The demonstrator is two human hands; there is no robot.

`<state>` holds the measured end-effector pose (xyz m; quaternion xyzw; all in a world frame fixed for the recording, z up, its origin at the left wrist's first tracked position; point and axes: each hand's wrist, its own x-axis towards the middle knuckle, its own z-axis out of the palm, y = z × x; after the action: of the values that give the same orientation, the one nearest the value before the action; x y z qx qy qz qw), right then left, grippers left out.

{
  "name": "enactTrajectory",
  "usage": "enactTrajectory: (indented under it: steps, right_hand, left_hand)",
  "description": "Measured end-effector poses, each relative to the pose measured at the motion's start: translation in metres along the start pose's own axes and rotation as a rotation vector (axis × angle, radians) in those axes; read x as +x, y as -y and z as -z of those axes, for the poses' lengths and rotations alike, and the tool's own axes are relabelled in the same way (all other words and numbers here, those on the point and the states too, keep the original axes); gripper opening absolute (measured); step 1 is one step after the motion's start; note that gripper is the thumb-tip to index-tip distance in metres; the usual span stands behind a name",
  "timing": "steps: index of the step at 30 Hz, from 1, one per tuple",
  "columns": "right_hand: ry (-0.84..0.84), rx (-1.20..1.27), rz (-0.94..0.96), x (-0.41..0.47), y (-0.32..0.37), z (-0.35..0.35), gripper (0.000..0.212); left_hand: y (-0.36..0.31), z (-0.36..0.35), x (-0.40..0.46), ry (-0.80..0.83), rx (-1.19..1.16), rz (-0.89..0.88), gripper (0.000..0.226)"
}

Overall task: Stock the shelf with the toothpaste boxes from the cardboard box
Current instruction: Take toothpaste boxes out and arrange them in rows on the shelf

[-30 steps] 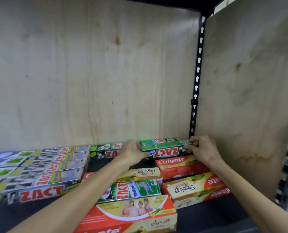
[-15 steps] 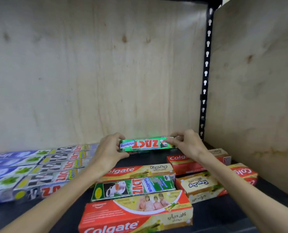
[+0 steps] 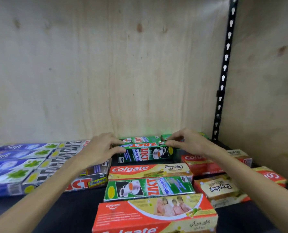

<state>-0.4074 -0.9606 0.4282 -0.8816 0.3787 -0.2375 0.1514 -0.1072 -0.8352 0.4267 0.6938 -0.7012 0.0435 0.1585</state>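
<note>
Toothpaste box (image 3: 142, 145), green, is pinched at its two ends by the fingers of the left hand (image 3: 99, 148) and right hand (image 3: 187, 142) atop a far-row green stack (image 3: 145, 154) on the shelf (image 3: 82, 209), so I judge placing is underway and squaring then releasing comes next.

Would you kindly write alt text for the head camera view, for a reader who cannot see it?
Two bare hands, left hand and right hand, hold a green Zact toothpaste box by its ends at the back of a dark shelf. Colgate boxes lie in front, blue and grey boxes at left, plywood behind.
</note>
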Motion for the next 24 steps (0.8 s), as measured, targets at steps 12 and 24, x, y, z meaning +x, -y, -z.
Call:
enactTrajectory:
  steps: [12, 24]
  right_hand:
    - [-0.002, -0.055, 0.091, 0.024, -0.013, -0.009, 0.047]
    - [0.205, 0.060, -0.032, 0.006, -0.015, -0.001, 0.026]
  left_hand:
    - [0.007, -0.011, 0.015, -0.160, -0.038, -0.020, 0.029]
    - [-0.004, -0.020, 0.011, -0.158, -0.062, 0.017, 0.039]
